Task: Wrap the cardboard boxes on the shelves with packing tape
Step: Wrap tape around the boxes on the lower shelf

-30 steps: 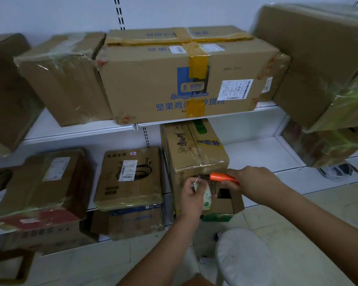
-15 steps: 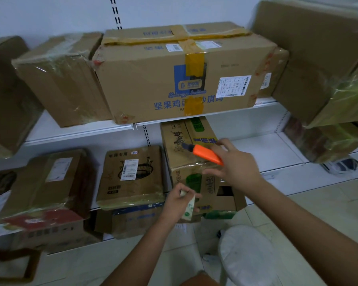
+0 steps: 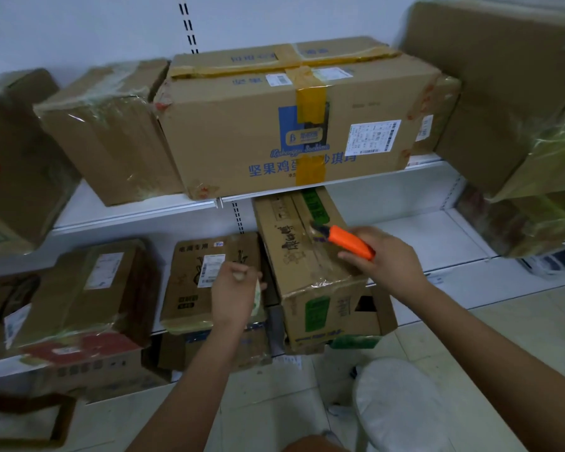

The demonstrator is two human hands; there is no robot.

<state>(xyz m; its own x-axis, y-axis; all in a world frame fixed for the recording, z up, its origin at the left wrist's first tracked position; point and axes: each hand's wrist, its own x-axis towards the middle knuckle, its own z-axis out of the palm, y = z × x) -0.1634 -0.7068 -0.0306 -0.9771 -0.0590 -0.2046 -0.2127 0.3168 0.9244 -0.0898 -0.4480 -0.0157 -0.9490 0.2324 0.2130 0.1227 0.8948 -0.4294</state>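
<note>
A tall cardboard box [image 3: 307, 272] with green print sticks out from the lower shelf, clear tape shining across its top. My right hand [image 3: 385, 259] grips an orange utility knife [image 3: 349, 244] whose tip rests over the box's top face. My left hand [image 3: 235, 295] is closed around a roll of tape [image 3: 257, 296], mostly hidden by the fingers, just left of that box and in front of a smaller labelled box [image 3: 209, 275].
A big box [image 3: 291, 125] with blue lettering and yellow tape fills the upper shelf [image 3: 137, 212], with film-wrapped boxes either side. More wrapped boxes stand at lower left [image 3: 79, 298] and far right [image 3: 519, 93]. A white stool [image 3: 402, 402] sits below my arms.
My right hand carried the orange knife from the box's front up onto its top. My left hand with the roll moved left, away from the box front.
</note>
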